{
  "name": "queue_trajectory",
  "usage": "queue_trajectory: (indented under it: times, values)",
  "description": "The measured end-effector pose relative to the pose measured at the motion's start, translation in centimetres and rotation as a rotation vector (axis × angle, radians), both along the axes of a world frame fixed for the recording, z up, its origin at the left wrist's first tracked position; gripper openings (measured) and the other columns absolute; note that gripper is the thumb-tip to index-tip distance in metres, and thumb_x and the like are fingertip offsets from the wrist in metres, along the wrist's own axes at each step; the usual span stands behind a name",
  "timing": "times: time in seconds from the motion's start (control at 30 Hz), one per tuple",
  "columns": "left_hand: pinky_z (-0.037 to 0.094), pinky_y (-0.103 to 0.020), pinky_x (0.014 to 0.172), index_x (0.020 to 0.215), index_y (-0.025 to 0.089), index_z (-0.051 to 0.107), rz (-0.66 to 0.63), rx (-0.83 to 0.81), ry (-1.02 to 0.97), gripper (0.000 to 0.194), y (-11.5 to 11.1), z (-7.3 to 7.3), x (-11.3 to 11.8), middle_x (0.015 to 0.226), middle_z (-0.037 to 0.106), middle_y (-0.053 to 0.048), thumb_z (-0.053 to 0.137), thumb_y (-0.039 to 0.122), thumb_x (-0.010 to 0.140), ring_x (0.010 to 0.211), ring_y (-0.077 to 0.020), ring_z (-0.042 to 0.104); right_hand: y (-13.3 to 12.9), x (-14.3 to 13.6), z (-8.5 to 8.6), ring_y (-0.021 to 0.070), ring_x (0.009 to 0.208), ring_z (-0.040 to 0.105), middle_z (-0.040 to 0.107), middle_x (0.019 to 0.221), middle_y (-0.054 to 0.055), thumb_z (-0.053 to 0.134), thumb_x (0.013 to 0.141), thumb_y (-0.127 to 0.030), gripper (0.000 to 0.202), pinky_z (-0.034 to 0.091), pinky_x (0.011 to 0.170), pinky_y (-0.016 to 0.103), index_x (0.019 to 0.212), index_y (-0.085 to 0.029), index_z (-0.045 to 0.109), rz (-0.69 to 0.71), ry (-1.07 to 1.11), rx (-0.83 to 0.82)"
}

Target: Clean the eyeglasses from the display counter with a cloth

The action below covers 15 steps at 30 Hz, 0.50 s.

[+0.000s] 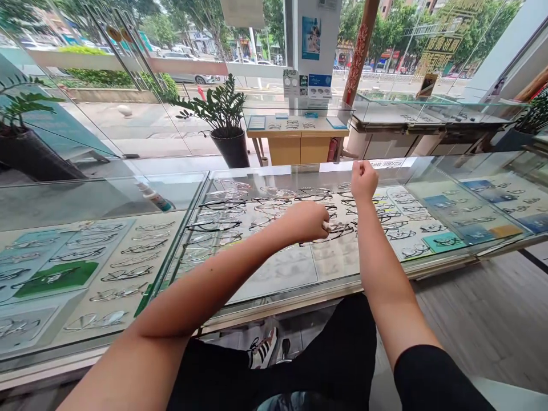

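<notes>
The left hand (306, 221) is above the middle of the glass-topped worktop (252, 297), between its near and far edges, with the fingers curled closed on a small white item (326, 226); what the item is cannot be told. A dark-framed pair of glasses (341, 231) shows just beside these fingers, to the right in the view; whether the hand touches it is unclear. The right hand (363, 180) is closed in a loose fist nearer the far edge, well apart from the near one; nothing can be seen in it.

Rows of eyeglasses (222, 204) fill the middle section of the worktop, from near its left divider to the right part, seen around both hands. Toward the near edge of this section lies a clear sheet (282, 268). In the left section, more frames (143, 246) lie in columns, some on a blue panel (96, 237), and one on a green panel (57, 281). A bottle (154, 197) is tilted near the far edge there. To the right, a teal card (446, 242) sits near the near edge, under another pair. A potted plant (220, 114) stands beyond the far edge.
</notes>
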<state>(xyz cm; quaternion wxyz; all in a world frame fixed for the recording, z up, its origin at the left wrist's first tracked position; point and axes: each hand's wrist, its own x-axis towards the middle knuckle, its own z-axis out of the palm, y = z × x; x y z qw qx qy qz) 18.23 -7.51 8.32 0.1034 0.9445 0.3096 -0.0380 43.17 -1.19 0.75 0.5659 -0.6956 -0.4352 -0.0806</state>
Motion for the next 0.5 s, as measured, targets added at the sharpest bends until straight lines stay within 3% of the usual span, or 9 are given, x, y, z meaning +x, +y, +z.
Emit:
queue_trajectory:
  times: [0.07, 0.17, 0.33, 0.5]
  values:
    - [0.045, -0.035, 0.068, 0.092, 0.021, 0.085, -0.004, 0.008, 0.062, 0.018, -0.3, -0.6, 1.3, 0.092, 0.083, -0.013, 0.069, 0.024, 0.084, 0.09, -0.0318, 0.076, 0.0, 0.1, 0.0, 0.0192, 0.064, 0.04, 0.041, 0.064, -0.007, 0.055, 0.1, -0.02, 0.014, 0.03, 0.072, 0.034, 0.088, -0.026, 0.054, -0.016, 0.052, -0.015]
    - [0.049, -0.036, 0.072, 0.092, 0.019, 0.084, -0.004, 0.017, 0.13, 0.019, -0.4, -1.3, 2.3, 0.095, 0.083, -0.016, 0.068, 0.022, 0.084, 0.093, -0.0332, 0.078, -0.1, 0.2, 0.4, 0.0192, 0.063, 0.041, 0.039, 0.064, -0.008, 0.052, 0.092, -0.01, 0.016, 0.033, 0.072, 0.034, 0.095, -0.025, 0.058, -0.039, 0.091, 0.003]
    - [0.052, -0.037, 0.073, 0.098, 0.016, 0.083, -0.011, 0.029, 0.178, 0.021, 0.0, -2.1, 2.7, 0.099, 0.083, -0.018, 0.067, 0.021, 0.085, 0.097, -0.0362, 0.079, -0.4, -0.2, 1.2, 0.0186, 0.061, 0.041, 0.037, 0.065, -0.008, 0.052, 0.093, -0.013, 0.013, 0.036, 0.072, 0.034, 0.098, -0.024, 0.058, -0.047, 0.05, 0.117]
    - [0.054, -0.037, 0.077, 0.1, 0.017, 0.083, -0.004, 0.031, 0.214, 0.022, 0.3, -2.6, 2.7, 0.1, 0.083, -0.019, 0.068, 0.02, 0.085, 0.101, -0.036, 0.079, -0.3, -0.3, 1.2, 0.0184, 0.059, 0.043, 0.038, 0.065, -0.009, 0.055, 0.096, -0.019, 0.006, 0.037, 0.07, 0.035, 0.099, -0.025, 0.057, -0.033, 0.016, 0.108]
